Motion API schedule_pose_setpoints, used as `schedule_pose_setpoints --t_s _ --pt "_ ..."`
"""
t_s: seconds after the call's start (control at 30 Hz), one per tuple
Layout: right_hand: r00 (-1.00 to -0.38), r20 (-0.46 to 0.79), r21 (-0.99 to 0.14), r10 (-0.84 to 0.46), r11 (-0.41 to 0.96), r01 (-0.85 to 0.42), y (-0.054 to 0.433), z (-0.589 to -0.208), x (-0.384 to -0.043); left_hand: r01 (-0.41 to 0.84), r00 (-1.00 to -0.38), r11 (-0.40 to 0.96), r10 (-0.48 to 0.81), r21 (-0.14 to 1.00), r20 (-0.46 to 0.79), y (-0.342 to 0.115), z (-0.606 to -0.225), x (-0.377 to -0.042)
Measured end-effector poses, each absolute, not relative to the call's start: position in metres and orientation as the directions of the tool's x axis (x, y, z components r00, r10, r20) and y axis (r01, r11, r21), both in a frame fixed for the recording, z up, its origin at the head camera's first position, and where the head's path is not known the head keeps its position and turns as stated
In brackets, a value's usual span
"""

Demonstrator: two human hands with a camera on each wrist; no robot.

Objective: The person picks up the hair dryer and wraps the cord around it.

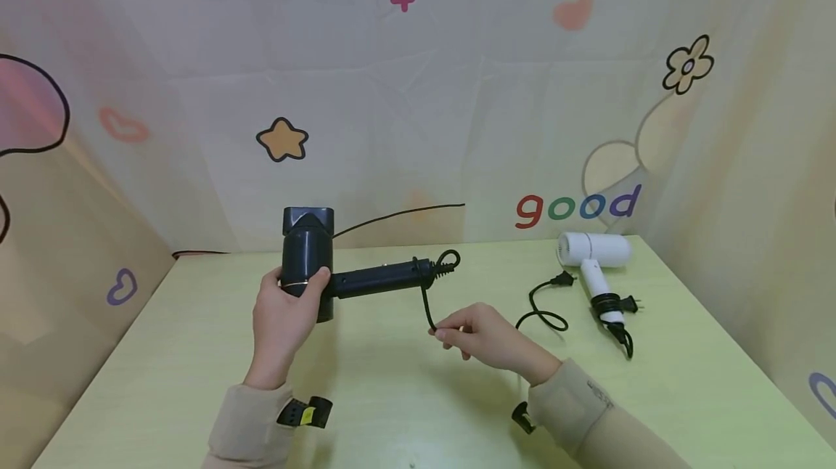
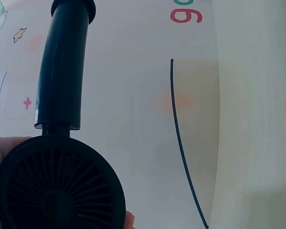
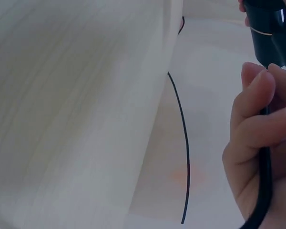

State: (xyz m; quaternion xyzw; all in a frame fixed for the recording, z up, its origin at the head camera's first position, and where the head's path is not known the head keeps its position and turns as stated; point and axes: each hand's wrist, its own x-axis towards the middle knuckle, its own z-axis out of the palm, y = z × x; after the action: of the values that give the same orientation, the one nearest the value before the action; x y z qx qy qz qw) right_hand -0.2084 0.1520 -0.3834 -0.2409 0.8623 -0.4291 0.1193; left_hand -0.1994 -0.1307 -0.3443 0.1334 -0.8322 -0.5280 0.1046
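In the head view my left hand (image 1: 282, 324) grips the barrel of a black hair dryer (image 1: 305, 255), thumb across its near side. The dryer is raised in front of me, its handle (image 1: 379, 280) pointing right. From the handle's end a black power cord (image 1: 427, 306) makes a small loop and hangs down to my right hand (image 1: 486, 338), which pinches it between thumb and fingers. The right wrist view shows the cord (image 3: 264, 186) running along inside the curled fingers. A round ribbed vent (image 2: 62, 186) at the dryer's end fills the lower left wrist view.
The cord's free end, with its black plug (image 1: 563, 279), lies curled on the pale table (image 1: 215, 324) to the right. Beyond it lies a white hair dryer (image 1: 594, 250), a black cord (image 1: 607, 303) wound round its handle. A printed cloth backdrop (image 1: 366, 91) encloses the table.
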Motion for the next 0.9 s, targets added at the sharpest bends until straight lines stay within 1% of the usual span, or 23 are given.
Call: schedule_pose_setpoints --t_s 0.23,0.43,0.53,0.9 --pt "-0.885 -0.011 -0.777 -0.465 0.561 -0.285 0.153 -0.385 -0.220 -0.113 -0.952 0.394 -0.305 0.912 0.014 -0.128 -0.345 -0.198" --pt "-0.928 -0.034 -0.760 -0.371 0.613 -0.217 0.155 -0.385 -0.225 -0.112 -0.960 0.380 -0.279 0.918 -0.001 -0.127 -0.343 -0.196" --pt "-0.940 -0.039 -0.766 -0.340 0.614 -0.190 0.156 -0.384 -0.226 -0.117 -0.965 0.378 -0.263 0.918 -0.014 -0.127 -0.342 -0.195" --pt "-0.946 0.028 -0.780 -0.324 0.585 -0.223 0.156 -0.375 -0.231 -0.102 -0.979 0.369 -0.200 0.924 -0.028 -0.129 -0.345 -0.196"
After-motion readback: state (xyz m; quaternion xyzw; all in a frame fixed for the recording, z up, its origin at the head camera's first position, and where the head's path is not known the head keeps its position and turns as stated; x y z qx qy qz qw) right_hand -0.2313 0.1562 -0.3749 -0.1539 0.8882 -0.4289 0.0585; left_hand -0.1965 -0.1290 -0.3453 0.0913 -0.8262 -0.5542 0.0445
